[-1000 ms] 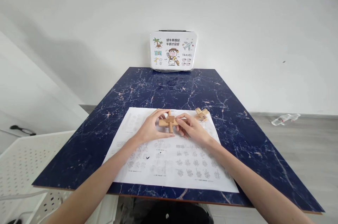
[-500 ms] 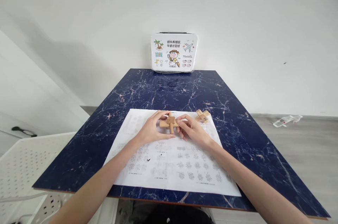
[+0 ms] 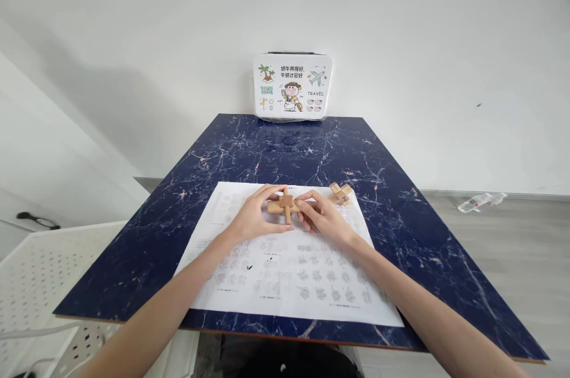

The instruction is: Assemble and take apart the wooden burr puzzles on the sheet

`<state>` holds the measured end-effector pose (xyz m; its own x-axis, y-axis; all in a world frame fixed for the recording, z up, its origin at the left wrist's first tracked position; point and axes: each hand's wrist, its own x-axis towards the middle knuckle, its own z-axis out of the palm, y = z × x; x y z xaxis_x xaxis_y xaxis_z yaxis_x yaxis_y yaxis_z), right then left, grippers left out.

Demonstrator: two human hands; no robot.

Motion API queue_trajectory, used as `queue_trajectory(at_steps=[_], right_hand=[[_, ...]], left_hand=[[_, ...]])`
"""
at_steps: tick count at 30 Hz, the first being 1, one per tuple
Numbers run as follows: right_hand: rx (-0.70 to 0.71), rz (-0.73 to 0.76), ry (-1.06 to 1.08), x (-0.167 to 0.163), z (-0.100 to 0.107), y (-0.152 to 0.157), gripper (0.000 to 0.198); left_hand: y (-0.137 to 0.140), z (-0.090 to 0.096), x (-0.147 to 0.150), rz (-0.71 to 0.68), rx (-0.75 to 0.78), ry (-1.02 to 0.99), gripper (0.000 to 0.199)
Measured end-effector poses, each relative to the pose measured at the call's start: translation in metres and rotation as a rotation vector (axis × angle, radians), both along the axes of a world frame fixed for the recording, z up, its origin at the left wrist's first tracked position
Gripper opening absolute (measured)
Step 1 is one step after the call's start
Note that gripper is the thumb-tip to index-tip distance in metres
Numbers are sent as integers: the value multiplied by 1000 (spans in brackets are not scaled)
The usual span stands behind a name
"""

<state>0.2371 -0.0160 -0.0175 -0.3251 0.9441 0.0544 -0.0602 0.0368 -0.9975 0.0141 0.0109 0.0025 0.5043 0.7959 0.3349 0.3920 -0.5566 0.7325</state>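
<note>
Between my two hands is a wooden burr puzzle (image 3: 285, 202), several light-brown bars crossing one another above the printed sheet (image 3: 285, 283). My left hand (image 3: 255, 215) is curled around its left side, fingertips at the far end of one bar and thumb at the near end. On the other side, the thumb and fingers of my right hand (image 3: 323, 216) pinch the right-hand bar end. Just beyond my right hand, a small group of wooden pieces (image 3: 341, 193) with dark marks lies at the sheet's upper right corner.
A white case (image 3: 291, 87) with cartoon prints stands against the wall at the back of the blue marbled table (image 3: 285, 155). A white perforated basket (image 3: 33, 283) is at the left. A clear plastic bottle (image 3: 474, 203) lies on the floor at the right.
The camera view has shifted slightly. Both hands keep their hold on the burr puzzle, which appears turned or tilted a little; the other wooden pieces stay put.
</note>
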Motion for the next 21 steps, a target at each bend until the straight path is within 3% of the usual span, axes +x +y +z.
queue_trajectory(at_steps=[21], right_hand=[[-3, -22, -1, 2, 0, 1, 40]], left_hand=[[3, 1, -3, -12, 15, -28, 83]])
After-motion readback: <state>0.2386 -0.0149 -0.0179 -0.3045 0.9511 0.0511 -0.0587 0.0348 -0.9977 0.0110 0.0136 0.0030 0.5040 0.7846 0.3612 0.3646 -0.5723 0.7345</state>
